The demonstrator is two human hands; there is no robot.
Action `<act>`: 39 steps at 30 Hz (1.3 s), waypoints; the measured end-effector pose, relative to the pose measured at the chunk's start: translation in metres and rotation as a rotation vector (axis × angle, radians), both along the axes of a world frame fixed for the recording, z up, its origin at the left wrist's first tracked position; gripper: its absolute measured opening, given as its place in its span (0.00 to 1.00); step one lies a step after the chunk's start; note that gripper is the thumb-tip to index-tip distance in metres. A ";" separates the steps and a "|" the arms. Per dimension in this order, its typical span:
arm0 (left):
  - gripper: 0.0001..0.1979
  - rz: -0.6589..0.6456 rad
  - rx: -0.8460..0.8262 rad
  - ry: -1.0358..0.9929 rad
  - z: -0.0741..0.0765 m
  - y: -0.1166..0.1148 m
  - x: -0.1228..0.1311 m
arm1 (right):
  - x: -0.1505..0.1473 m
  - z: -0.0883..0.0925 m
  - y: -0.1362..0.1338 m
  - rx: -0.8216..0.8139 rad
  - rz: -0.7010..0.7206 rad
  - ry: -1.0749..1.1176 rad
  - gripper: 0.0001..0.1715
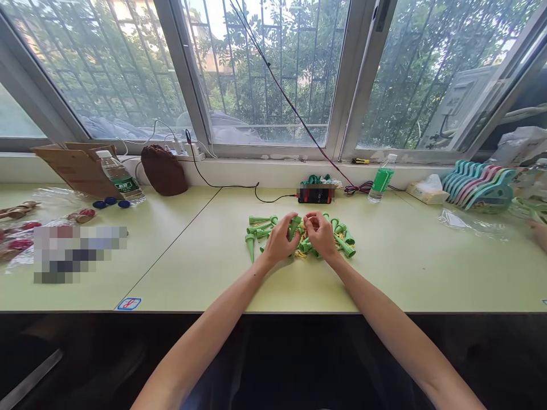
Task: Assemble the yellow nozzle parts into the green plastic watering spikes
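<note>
Pointy green plastic cones (257,229) lie in a pile just left of the left hand (280,242). That hand is closed around one smooth cone (294,225). The right hand (321,234) is curled beside it, fingertips touching it; I cannot tell if it grips. Under both hands is a flat, pale green desk (384,273). Behind them is a big window (265,74).

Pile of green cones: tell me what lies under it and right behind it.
Small yellow parts peek out beneath the green cones. Behind stands a black box with cables. The left hand and right hand cover the pile's middle.
</note>
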State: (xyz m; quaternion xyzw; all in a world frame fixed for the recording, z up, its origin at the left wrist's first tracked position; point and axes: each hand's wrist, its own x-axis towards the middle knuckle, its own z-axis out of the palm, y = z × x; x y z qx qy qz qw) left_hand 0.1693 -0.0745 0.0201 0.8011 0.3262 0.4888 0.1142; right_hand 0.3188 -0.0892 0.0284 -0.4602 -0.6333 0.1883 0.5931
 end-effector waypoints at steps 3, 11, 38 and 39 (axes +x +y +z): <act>0.22 -0.028 -0.008 0.010 0.001 -0.001 -0.001 | 0.000 0.001 -0.002 -0.026 0.007 0.014 0.13; 0.22 -0.033 -0.063 -0.025 0.003 -0.002 0.001 | -0.001 0.001 -0.002 -0.090 0.050 0.083 0.13; 0.17 0.016 -0.207 -0.186 0.005 0.002 -0.002 | 0.002 -0.002 0.000 -0.079 0.141 -0.098 0.21; 0.17 0.019 -0.202 -0.176 0.004 0.001 -0.003 | 0.002 -0.001 0.000 -0.107 0.171 -0.068 0.22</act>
